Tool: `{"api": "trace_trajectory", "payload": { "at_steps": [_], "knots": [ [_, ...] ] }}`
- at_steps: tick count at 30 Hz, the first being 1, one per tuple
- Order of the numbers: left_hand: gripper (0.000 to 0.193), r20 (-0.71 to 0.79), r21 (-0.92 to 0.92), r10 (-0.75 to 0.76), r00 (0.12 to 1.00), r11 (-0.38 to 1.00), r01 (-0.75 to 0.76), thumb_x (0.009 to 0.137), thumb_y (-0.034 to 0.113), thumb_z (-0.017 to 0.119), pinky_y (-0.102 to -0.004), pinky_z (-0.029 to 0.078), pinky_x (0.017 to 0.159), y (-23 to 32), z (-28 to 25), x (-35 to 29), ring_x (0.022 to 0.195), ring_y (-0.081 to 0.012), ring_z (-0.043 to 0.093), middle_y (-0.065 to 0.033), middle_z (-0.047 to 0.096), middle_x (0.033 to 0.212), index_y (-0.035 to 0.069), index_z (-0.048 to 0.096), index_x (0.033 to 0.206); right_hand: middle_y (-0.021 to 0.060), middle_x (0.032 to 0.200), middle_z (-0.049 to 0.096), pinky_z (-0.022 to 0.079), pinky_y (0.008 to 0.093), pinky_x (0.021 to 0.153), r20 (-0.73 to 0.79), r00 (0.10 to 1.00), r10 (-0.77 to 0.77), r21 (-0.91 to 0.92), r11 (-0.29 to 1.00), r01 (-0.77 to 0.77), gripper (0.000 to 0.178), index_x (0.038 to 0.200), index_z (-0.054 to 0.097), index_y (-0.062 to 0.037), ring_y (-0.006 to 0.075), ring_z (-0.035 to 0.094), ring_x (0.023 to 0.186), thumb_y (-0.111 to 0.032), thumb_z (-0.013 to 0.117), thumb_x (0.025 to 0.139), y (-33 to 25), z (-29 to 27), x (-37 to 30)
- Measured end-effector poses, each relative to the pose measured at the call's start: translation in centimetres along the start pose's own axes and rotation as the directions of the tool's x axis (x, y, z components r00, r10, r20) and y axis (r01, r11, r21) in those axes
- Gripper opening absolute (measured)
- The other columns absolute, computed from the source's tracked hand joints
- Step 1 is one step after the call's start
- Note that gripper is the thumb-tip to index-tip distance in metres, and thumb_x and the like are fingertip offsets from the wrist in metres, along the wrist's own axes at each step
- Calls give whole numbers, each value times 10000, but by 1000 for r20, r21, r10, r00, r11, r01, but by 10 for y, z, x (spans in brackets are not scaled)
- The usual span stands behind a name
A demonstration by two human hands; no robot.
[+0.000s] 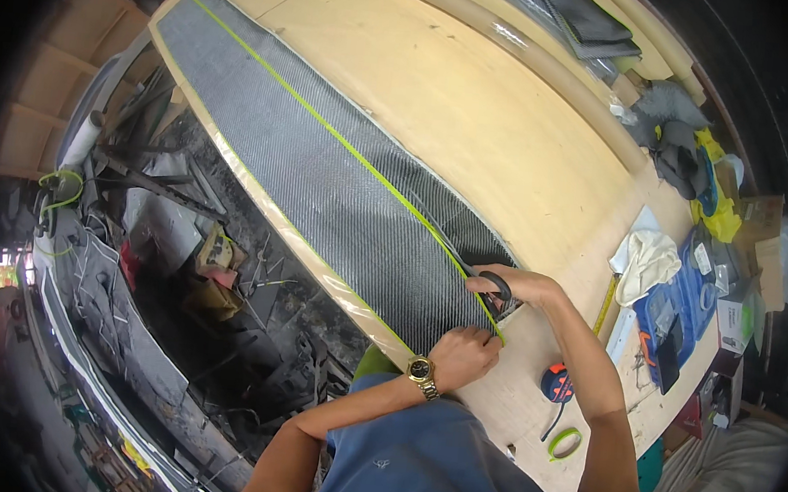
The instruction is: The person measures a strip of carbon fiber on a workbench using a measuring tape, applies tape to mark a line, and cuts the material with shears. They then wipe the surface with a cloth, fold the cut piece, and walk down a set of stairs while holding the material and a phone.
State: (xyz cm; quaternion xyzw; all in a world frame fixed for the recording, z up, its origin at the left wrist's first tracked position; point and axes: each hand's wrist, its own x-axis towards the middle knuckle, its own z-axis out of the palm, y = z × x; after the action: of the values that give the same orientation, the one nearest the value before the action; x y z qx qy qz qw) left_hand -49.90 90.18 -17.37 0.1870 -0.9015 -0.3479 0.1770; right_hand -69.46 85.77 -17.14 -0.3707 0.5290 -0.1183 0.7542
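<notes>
A long sheet of dark woven carbon-fibre cloth (306,184) lies along the table, with a bright green tape line (316,121) running lengthwise over it. Black-handled scissors (499,288) are in my right hand (528,285), whose fingers are wrapped round the loops. Their blades lie along the tape near the cloth's near end, and I cannot tell whether they are apart. My left hand (465,355), with a gold watch (421,372) at the wrist, is closed at the cloth's near end beside the tape. Its curled fingers hide the exact grip on the cloth.
Right of my arm lie a tape measure (556,383), a green tape roll (565,444), a white glove (649,263) and a blue tool case (683,306). A long cardboard tube (538,68) crosses the table's far side. Clutter covers the floor (249,318) to the left.
</notes>
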Motion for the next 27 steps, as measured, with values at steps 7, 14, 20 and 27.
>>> {"api": "trace_trajectory", "payload": {
  "at_steps": [7,14,20,27],
  "knots": [
    [116,-7,9,13,1000,1000,-12,777,156,648,-368,505,554,-2,-1,-2,596,-229,591,-61,574,653,72,572,750,-17,626,496,392,223,496,-97,995,-21,43,999,25,570,752,572,-86,81,532,569,-650,657,772,-14,8,1],
    [108,-5,11,26,1000,1000,-26,766,147,649,-362,505,544,-4,2,-3,597,-221,592,-55,571,647,75,571,749,6,698,530,408,220,508,-38,999,10,-1,1000,-10,577,830,594,-55,79,547,605,-628,641,797,-4,2,0],
    [102,1,21,37,999,999,-37,760,145,648,-359,504,544,3,-5,0,583,-227,591,-51,570,642,80,571,749,-34,715,456,383,224,579,-48,999,-7,-20,1000,6,555,839,588,-95,71,456,654,-650,589,823,-14,-8,27],
    [103,1,1,30,1000,1000,-30,768,146,647,-367,504,545,0,-4,-2,584,-227,596,-54,566,636,79,569,764,3,579,533,381,222,459,-118,992,-40,7,999,41,566,687,574,-111,98,552,522,-667,651,763,-26,-1,22]
  ]
}}
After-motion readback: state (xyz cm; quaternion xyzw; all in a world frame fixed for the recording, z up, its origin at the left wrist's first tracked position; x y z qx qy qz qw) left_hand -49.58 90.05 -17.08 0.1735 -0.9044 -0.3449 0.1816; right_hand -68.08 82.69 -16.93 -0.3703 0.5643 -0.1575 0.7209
